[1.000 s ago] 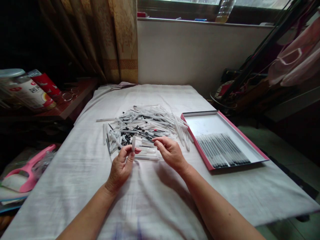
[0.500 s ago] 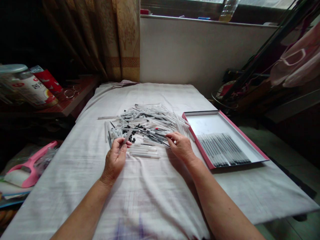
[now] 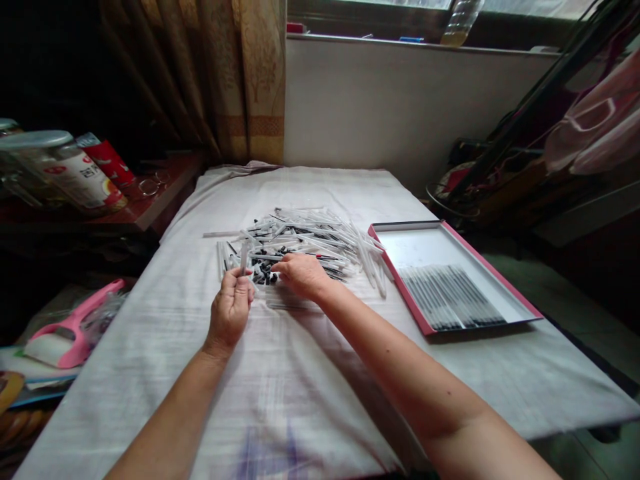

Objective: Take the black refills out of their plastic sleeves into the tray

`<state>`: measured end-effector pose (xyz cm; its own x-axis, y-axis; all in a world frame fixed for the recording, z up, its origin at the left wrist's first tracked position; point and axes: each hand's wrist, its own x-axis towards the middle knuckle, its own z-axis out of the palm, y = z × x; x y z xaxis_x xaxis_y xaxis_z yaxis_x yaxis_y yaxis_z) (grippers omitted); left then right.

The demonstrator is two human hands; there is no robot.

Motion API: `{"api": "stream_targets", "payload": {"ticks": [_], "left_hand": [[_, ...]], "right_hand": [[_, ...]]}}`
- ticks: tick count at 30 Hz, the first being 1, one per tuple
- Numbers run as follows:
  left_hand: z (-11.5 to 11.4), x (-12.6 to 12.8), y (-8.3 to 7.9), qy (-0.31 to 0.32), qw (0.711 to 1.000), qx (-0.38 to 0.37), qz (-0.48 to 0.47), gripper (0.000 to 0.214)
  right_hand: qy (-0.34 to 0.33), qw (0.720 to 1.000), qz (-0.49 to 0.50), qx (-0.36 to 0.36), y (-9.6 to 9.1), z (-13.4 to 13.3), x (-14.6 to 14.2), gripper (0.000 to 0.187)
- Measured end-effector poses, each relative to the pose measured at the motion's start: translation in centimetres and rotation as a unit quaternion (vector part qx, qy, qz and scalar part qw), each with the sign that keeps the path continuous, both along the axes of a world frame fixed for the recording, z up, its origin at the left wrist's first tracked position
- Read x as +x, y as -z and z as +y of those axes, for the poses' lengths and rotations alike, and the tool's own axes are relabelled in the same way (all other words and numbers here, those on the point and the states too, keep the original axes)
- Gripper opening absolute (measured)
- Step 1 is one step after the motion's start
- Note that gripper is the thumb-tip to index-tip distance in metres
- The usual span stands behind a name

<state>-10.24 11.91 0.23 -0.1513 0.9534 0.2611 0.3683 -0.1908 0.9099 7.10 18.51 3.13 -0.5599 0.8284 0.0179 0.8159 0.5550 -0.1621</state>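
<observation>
A heap of clear pen barrels, black refills and small black caps (image 3: 305,241) lies in the middle of a table under a white cloth (image 3: 280,373). My left hand (image 3: 230,308) is closed round a clear pen barrel (image 3: 244,257) that sticks up from its fingers, at the heap's near left edge. My right hand (image 3: 301,275) has reached across to the small black caps (image 3: 264,273) beside the left hand, fingers curled down on them; what it pinches is hidden. A few clear barrels (image 3: 285,305) lie on the cloth partly under the right wrist.
A shallow pink-edged box lid (image 3: 510,297) at the right holds a row of assembled pens (image 3: 453,297). A side shelf at the left carries jars (image 3: 70,175) and glasses. A pink tool (image 3: 70,327) lies lower left. Curtain and wall stand behind the table.
My right hand has moved left from the heap's right side to the black caps beside the left hand. The left hand has shifted slightly, keeping the clear barrel upright.
</observation>
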Motion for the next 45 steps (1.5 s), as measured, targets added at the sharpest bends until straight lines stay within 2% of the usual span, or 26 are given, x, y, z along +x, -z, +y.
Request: {"api": "stream_targets", "payload": {"ticks": [3, 6, 10, 14, 18, 22, 25, 28, 31, 34, 39, 42, 45], "left_hand": [[0.3, 0.1, 0.0, 0.055, 0.995, -0.020, -0.079, 0.032], [0.5, 0.2, -0.3, 0.085, 0.977, -0.061, -0.187, 0.029], [0.6, 0.2, -0.9, 0.090, 0.941, -0.122, -0.303, 0.019], [0.6, 0.1, -1.5, 0.085, 0.923, -0.139, -0.348, 0.019], [0.4, 0.3, -1.6, 0.098, 0.919, -0.154, -0.350, 0.031], [0.1, 0.8, -1.5, 0.123, 0.924, -0.178, -0.315, 0.028], [0.0, 1.0, -1.5, 0.136, 0.932, -0.190, -0.279, 0.027], [0.2, 0.8, -1.3, 0.104, 0.947, -0.167, -0.255, 0.027], [0.5, 0.5, -0.9, 0.061, 0.958, -0.153, -0.234, 0.030], [0.7, 0.4, -0.4, 0.042, 0.962, -0.150, -0.225, 0.034], [0.7, 0.5, -0.2, 0.047, 0.965, -0.138, -0.216, 0.036], [0.7, 0.5, -0.3, 0.046, 0.965, -0.139, -0.219, 0.037], [0.7, 0.5, -0.4, 0.047, 0.963, -0.148, -0.218, 0.038]], "right_hand": [[-0.026, 0.999, -0.040, -0.011, -0.2, 1.0, -0.7, 0.032], [-0.023, 0.998, -0.053, -0.012, -0.4, 1.5, -1.1, 0.032], [-0.022, 0.999, -0.048, -0.004, -0.6, 1.4, -1.4, 0.026], [-0.013, 1.000, -0.020, -0.011, -0.3, 1.5, -1.4, 0.022], [0.032, 0.997, 0.073, -0.016, 0.4, 1.4, -0.6, 0.023], [0.072, 0.973, 0.217, -0.022, 1.1, 0.2, 1.4, 0.018], [0.099, 0.960, 0.258, -0.045, 1.5, -1.3, 3.3, 0.015], [0.118, 0.965, 0.231, -0.047, 1.7, -2.3, 4.5, 0.016], [0.122, 0.971, 0.202, -0.032, 1.5, -2.8, 4.6, 0.018], [0.079, 0.979, 0.186, -0.026, 1.2, -3.2, 3.6, 0.019], [-0.022, 0.990, 0.138, -0.024, 0.9, -4.5, 1.3, 0.028], [-0.047, 0.994, 0.099, -0.016, 1.0, -4.9, -0.1, 0.027], [-0.044, 0.996, 0.071, -0.015, 1.0, -5.0, -1.0, 0.022]]}}
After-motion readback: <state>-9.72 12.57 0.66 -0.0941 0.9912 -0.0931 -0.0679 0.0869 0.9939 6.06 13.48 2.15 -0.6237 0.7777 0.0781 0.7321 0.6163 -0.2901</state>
